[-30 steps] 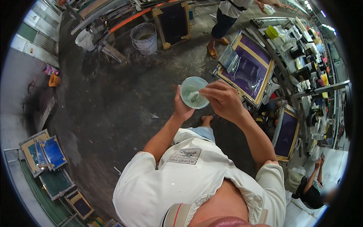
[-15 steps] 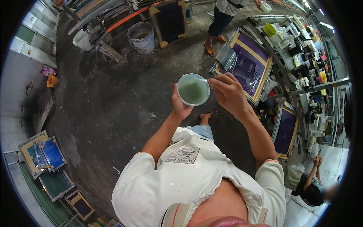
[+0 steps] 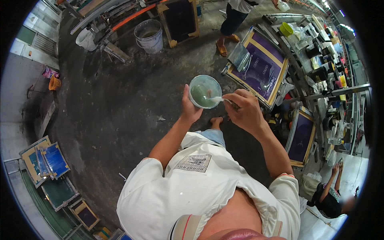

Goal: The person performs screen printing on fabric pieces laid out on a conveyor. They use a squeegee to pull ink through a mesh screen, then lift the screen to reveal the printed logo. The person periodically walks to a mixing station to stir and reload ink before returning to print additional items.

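Note:
Below me, my left hand (image 3: 191,108) is wrapped round the side of a round, translucent plastic tub (image 3: 206,79), its mouth facing up. Pale greenish-grey liquid or paste (image 3: 199,94) covers the tub's bottom. My right hand (image 3: 247,112) is just right of the tub, its fingers pinched on a thin white spoon (image 3: 216,99). The spoon's end reaches over the rim into the tub; its exact shape is hard to make out.
Framed purple screens (image 3: 262,66) lean at the right beside a bench crowded with pots (image 3: 318,74). A bucket (image 3: 150,42) stands ahead. One person (image 3: 230,24) stands beyond; another (image 3: 330,196) is at lower right. Blue frames (image 3: 56,160) lie at left.
My right hand has moved slightly down, and the white spoon now shows plainly inside the tub's rim. The tub has tilted and shifted a little.

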